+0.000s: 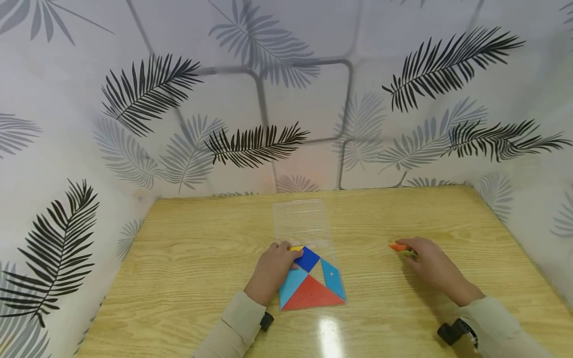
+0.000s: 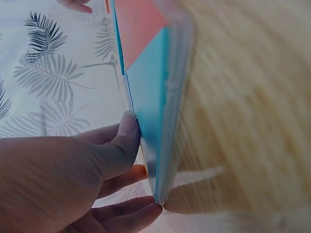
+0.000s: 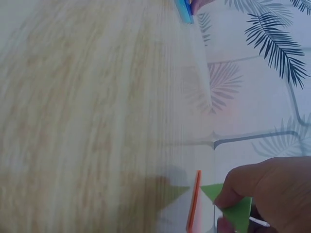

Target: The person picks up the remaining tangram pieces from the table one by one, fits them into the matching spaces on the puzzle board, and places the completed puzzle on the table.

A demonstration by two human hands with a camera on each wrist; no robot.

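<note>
A clear tangram tray [image 1: 312, 308] lies on the table. It holds a large red triangle [image 1: 312, 294], a light blue triangle [image 1: 292, 284], a dark blue square [image 1: 308, 260], a blue parallelogram [image 1: 332, 278] and a partly covered yellow piece [image 1: 295, 248]. My left hand [image 1: 272, 271] grips the tray's far left corner, thumb on top and fingers at the edge [image 2: 158, 201]. Off to the right, my right hand [image 1: 430, 263] pinches a green triangle [image 3: 238, 213]. An orange piece [image 1: 397, 246] is at its fingertips; whether the fingers hold it, I cannot tell.
Beyond the tray, a transparent plastic sheet or lid [image 1: 301, 219] lies flat on the wooden table [image 1: 201, 248]. Leaf-patterned cloth [image 1: 304, 109] surrounds the table at the back and sides.
</note>
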